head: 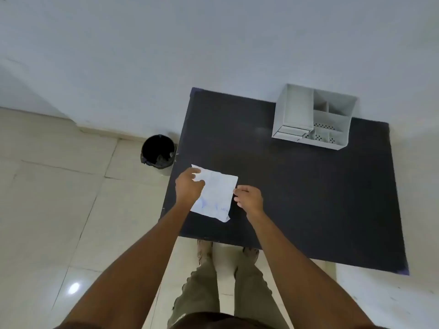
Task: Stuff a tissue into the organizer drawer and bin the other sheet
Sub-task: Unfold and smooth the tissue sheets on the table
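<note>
Now I have my left hand [189, 186] pinching the white tissue [216, 194] on the black table [308, 198]; my right hand [249, 200], fingers loosely curled, touches its opposite edge.

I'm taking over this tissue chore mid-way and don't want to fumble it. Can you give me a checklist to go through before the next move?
1. Tissue within reach, flat near the table's left front edge: ok.
2. Left hand on the tissue's left side: ok; whether it has a firm pinch: cannot tell.
3. Right hand at the tissue's right edge, fingers curled: contact cannot tell.
4. Two separate sheets in the stack: cannot tell; only one white piece shows.
5. Organizer drawer open to receive a tissue: not ok; it looks pushed in.
6. Bin open-topped on the floor left of the table: ok.
</note>
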